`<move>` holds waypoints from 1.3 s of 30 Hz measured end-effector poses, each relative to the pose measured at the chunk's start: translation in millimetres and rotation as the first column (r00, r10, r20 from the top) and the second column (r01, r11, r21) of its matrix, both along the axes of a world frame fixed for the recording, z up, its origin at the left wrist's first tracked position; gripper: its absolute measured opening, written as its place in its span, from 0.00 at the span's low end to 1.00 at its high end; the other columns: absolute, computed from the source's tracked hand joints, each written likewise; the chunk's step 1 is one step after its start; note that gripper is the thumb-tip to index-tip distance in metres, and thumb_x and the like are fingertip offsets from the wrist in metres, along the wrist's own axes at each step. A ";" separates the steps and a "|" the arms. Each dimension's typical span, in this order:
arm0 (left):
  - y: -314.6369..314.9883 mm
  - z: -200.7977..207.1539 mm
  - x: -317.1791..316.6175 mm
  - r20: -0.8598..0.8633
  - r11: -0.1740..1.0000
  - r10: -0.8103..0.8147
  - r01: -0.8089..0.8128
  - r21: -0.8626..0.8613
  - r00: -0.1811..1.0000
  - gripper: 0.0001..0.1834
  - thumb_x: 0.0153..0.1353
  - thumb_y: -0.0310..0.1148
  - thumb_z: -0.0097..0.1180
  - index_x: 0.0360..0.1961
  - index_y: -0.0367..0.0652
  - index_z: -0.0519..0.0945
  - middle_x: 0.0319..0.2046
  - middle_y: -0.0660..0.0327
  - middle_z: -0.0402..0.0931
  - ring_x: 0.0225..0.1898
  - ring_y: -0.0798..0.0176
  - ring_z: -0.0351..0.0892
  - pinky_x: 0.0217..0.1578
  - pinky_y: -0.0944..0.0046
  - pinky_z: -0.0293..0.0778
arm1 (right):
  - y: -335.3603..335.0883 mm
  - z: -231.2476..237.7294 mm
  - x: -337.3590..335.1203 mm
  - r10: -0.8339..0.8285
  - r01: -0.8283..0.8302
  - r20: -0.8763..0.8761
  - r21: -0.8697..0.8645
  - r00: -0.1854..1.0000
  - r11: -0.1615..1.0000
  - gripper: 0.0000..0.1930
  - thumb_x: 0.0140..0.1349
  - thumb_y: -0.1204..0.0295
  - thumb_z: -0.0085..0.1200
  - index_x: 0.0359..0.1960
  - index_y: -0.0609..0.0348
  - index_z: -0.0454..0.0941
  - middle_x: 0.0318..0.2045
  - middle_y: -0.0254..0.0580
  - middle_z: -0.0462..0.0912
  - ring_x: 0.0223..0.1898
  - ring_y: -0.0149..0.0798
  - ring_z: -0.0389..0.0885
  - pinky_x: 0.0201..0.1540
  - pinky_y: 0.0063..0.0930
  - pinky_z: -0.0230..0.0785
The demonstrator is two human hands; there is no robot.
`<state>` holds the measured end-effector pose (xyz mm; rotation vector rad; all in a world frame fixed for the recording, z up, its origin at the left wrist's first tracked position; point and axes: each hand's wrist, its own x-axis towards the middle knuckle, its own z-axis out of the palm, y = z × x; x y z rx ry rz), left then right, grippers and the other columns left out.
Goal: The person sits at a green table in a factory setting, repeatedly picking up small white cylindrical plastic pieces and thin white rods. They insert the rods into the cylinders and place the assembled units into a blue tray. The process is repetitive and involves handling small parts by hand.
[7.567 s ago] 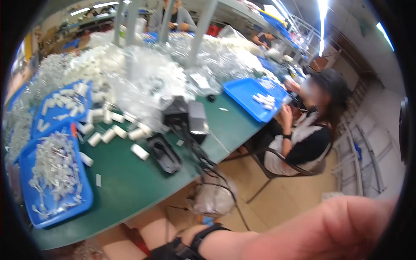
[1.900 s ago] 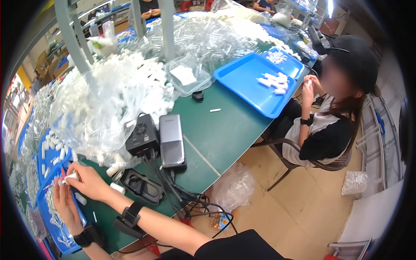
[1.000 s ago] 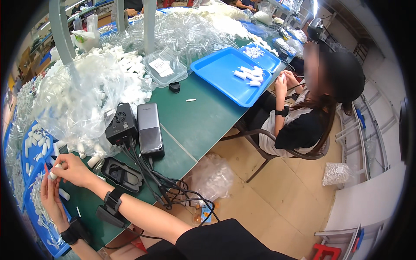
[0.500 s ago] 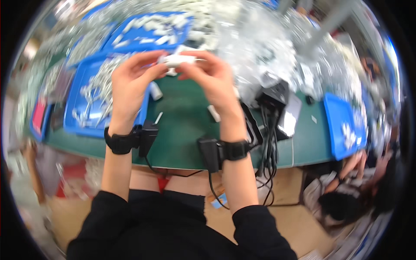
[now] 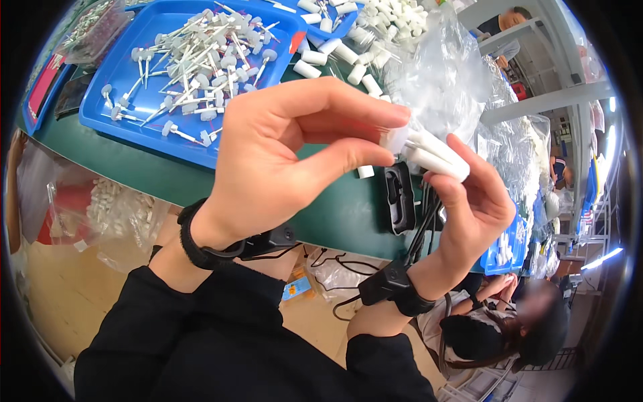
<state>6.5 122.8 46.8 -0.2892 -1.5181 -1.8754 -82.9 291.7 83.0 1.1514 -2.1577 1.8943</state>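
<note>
Both my hands are raised over the table's front part, working on one white piece. My left hand [image 5: 281,151] pinches a small translucent cap [image 5: 394,139] between thumb and forefinger. Opposite it, my right hand [image 5: 477,201] holds a white plastic cylinder [image 5: 442,159] with thumb and fingers, its near end slanting down to the right. Cap and cylinder lie end to end; whether they are joined I cannot tell. Behind my left hand a blue tray [image 5: 110,130] holds many thin white stems with greyish round heads.
Loose white cylinders [image 5: 365,70] lie at the back, beside clear plastic bags [image 5: 445,74]. A black open case [image 5: 400,197] and black cables are on the green table [image 5: 328,224]. At the right, a co-worker's hands [image 5: 499,287] are near another blue tray [image 5: 489,262].
My hands have come closer to the camera with the white piece, which now tilts down to the right. The view has swung, so the trays appear larger and shifted.
</note>
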 end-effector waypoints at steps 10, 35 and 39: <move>-1.0 -13.4 10.1 0.064 1.000 -0.019 0.020 -0.013 0.998 0.09 0.48 0.14 0.58 0.31 0.31 0.74 0.36 0.45 0.77 0.37 0.60 0.80 0.37 0.67 0.78 | -2.2 -20.1 18.9 0.033 -0.042 0.115 0.071 0.993 0.997 0.17 0.41 0.82 0.65 0.37 0.71 0.79 0.27 0.41 0.81 0.27 0.26 0.76 0.33 0.17 0.67; -20.3 -34.0 59.5 0.428 0.998 0.018 -0.039 0.042 0.903 0.15 0.47 0.16 0.61 0.37 0.35 0.73 0.38 0.57 0.74 0.41 0.65 0.75 0.43 0.68 0.73 | -6.4 -91.5 -32.5 -0.144 0.498 -0.568 0.539 0.811 0.680 0.09 0.47 0.81 0.51 0.31 0.60 0.79 0.29 0.41 0.80 0.32 0.46 0.74 0.37 0.33 0.68; -17.6 -44.4 52.3 0.543 0.997 -0.045 0.002 0.079 0.838 0.14 0.49 0.19 0.60 0.38 0.34 0.72 0.36 0.58 0.74 0.37 0.67 0.75 0.36 0.71 0.73 | -13.3 -95.4 -39.9 -0.192 0.531 -0.601 0.457 0.776 0.714 0.08 0.48 0.76 0.54 0.32 0.57 0.78 0.29 0.36 0.79 0.30 0.42 0.74 0.33 0.33 0.69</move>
